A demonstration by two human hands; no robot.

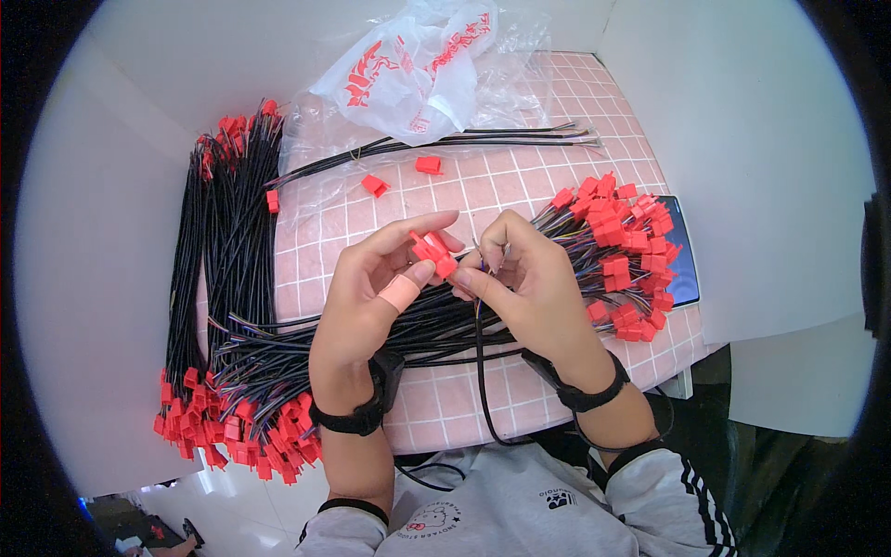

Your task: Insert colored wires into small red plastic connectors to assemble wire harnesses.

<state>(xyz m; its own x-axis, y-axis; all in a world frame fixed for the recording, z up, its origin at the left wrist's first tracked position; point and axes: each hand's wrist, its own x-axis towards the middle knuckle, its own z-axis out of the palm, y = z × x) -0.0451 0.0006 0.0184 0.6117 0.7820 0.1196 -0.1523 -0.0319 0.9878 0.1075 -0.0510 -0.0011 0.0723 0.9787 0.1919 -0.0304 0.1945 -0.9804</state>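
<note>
Pink-checked surface (506, 181) | upper centre: bag (408, 79) | right: cables (636, 243) overlapped phone (688, 274) | left grip (371, 278) pinched red clip (432, 251), right grip (531, 278) black lead (481, 362)

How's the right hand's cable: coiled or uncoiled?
Uncoiled: the visible black cable runs without loops from the right hand to the table's near edge.

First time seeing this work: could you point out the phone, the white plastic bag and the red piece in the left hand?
Phone (687, 267), head view: its uncovered screen.
White plastic bag (415, 82), head view: its crumpled middle.
Red piece (433, 249), head view: middle of its body.
</note>
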